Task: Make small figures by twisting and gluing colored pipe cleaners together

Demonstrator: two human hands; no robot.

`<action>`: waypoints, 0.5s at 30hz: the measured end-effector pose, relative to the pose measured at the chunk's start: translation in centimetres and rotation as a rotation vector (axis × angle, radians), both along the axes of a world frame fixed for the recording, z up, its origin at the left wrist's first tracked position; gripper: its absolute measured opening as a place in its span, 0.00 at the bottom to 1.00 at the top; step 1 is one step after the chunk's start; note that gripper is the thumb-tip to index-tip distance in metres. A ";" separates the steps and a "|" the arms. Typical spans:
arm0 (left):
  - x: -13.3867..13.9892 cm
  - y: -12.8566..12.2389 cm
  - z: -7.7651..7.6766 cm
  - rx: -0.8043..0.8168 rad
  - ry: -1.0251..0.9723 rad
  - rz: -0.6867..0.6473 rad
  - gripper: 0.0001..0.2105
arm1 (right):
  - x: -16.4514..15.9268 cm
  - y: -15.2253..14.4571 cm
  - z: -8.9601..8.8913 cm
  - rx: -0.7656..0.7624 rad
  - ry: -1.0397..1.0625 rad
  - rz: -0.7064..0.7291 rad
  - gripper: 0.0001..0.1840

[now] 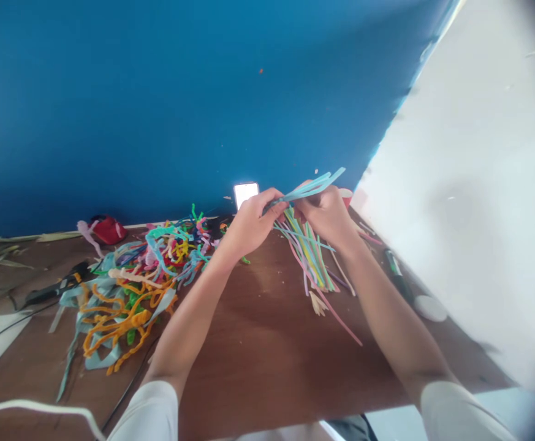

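Observation:
Over the back of the table, my left hand point(258, 219) pinches a bunch of thin light-blue strips point(315, 186) between thumb and fingers. Their free ends fan out to the upper right, across my right hand point(328, 215). That hand is closed at the bunch beside the left one, its fingertips partly hidden. Just below both hands lies a loose bundle of pastel strips point(311, 257) in green, yellow, pink and blue. A longer pink strip point(341, 320) sticks out of it toward me.
A tangled heap of fuzzy pipe cleaners point(129, 306) and ribbon covers the left. Against the blue wall point(203, 92) stands a lit phone point(246, 193). A red object point(110, 230), a black tool point(58, 286), a marker point(392, 262) and a white disc point(430, 308) lie around.

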State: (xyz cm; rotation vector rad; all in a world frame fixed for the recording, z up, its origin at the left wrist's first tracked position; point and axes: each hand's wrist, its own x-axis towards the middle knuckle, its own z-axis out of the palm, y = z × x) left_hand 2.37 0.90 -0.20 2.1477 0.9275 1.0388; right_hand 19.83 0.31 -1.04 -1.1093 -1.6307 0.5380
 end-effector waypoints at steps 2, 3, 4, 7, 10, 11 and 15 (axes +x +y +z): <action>0.0 0.1 -0.1 -0.014 -0.028 -0.004 0.10 | 0.1 0.0 0.0 -0.032 0.022 -0.018 0.20; 0.1 0.2 -0.2 -0.025 -0.044 -0.009 0.10 | 0.1 0.0 0.1 -0.048 0.045 -0.029 0.19; 0.1 0.2 -0.3 -0.037 -0.057 -0.013 0.10 | 0.3 0.0 0.1 -0.056 0.065 -0.042 0.17; 0.0 0.4 -0.4 -0.046 -0.064 -0.007 0.10 | 0.6 -0.4 0.3 -0.039 0.086 -0.055 0.17; -0.1 0.5 -0.5 0.012 -0.033 0.017 0.10 | 0.6 -0.9 0.5 -0.033 0.131 0.019 0.13; -0.1 0.6 -0.6 0.032 -0.016 0.024 0.10 | 0.5 -1.0 0.6 -0.036 0.153 0.046 0.10; -0.1 0.7 -0.7 0.051 0.039 0.025 0.10 | 0.0 -1.2 0.7 -0.008 0.184 0.001 0.11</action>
